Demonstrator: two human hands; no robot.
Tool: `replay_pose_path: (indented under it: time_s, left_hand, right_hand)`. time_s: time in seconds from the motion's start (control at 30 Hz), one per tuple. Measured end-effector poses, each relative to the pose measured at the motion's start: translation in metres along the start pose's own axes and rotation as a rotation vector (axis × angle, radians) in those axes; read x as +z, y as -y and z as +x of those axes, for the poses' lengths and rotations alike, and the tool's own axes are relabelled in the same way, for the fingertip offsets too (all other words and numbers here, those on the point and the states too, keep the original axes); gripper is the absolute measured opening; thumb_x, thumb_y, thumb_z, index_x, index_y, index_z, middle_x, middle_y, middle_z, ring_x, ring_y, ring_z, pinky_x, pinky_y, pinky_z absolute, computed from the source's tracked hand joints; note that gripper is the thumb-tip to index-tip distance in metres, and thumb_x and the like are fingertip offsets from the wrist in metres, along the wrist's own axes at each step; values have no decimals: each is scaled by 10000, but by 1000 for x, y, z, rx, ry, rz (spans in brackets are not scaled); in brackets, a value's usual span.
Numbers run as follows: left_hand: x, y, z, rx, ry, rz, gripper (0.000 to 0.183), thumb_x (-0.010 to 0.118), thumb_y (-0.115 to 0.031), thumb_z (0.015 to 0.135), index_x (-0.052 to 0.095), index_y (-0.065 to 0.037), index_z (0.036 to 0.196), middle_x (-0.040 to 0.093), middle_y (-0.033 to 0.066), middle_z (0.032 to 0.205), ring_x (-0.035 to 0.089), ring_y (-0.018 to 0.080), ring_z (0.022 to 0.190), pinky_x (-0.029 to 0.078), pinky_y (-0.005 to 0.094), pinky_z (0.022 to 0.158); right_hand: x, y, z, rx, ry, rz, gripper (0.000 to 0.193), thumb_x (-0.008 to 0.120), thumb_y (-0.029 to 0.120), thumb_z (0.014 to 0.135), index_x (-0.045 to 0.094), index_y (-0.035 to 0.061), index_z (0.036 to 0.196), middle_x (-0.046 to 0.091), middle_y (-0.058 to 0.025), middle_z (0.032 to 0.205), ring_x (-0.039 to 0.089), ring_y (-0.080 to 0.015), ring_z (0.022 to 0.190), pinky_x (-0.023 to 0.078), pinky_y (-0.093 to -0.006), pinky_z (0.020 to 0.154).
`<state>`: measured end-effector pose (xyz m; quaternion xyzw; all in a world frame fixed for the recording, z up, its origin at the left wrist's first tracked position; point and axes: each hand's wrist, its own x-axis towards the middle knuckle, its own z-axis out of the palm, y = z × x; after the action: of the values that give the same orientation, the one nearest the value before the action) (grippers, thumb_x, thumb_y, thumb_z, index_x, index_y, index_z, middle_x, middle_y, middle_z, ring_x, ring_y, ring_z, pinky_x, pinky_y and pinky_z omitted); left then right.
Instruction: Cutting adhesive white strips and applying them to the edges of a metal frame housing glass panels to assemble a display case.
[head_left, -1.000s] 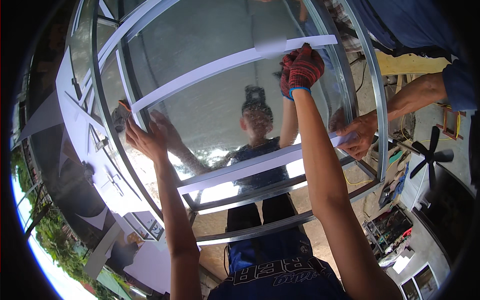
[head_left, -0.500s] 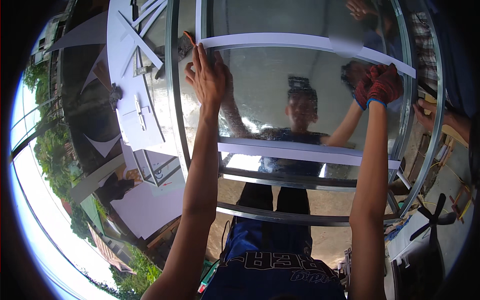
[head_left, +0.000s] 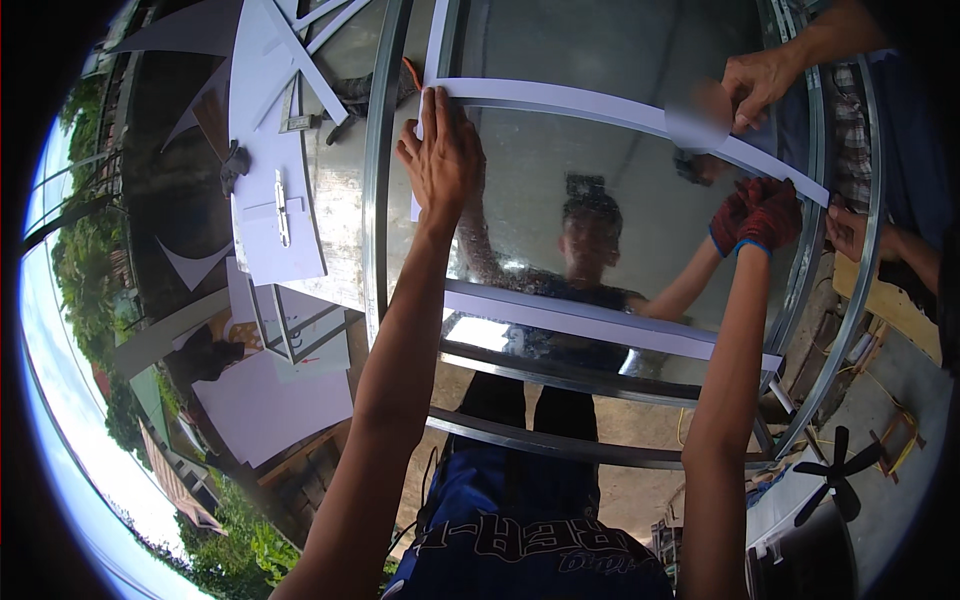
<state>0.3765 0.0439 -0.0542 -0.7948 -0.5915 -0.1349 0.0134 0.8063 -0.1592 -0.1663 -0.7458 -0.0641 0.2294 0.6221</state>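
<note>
From where I stood, the bare left hand (head_left: 442, 165) kept straight fingers close together at one end of the long, flat white strip (head_left: 560, 98) crossing the silver metal frame (head_left: 376, 150), the red-gloved right hand (head_left: 766, 214) curling beside the other, its pinch unclear to me, seemingly an alignment calling for steady ends.

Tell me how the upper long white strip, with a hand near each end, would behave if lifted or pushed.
The white strip is probably light, since it looks thin and narrow. Being long and slender, it may flex if lifted from one end. Unless fixed down, it could slide easily: it lies across a glossy, reflective panel.
</note>
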Motion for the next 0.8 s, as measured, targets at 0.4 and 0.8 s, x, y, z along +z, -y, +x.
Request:
replay_pose_path:
  time_s: [0.4, 0.8]
  left_hand:
    - [0, -11, 0, 47, -1, 75, 564, 474, -280, 890, 349, -108, 1412, 392, 85, 1395, 399, 349, 1130, 287, 483, 952]
    - [-5, -11, 2, 28, 37, 138, 520, 496, -300, 896, 379, -309, 1402, 406, 105, 1400, 430, 352, 1132, 304, 479, 933]
  right_hand:
    - [31, 77, -69, -119, -102, 73, 151, 622, -36, 768, 581, -4, 910, 601, -102, 709, 593, -168, 562, 528, -283, 466]
    - [-48, 100, -51, -1067, -82, -1214, 454, 554, 151, 847, 514, 117, 1298, 493, -108, 1321, 444, -276, 1245, 368, -403, 1044]
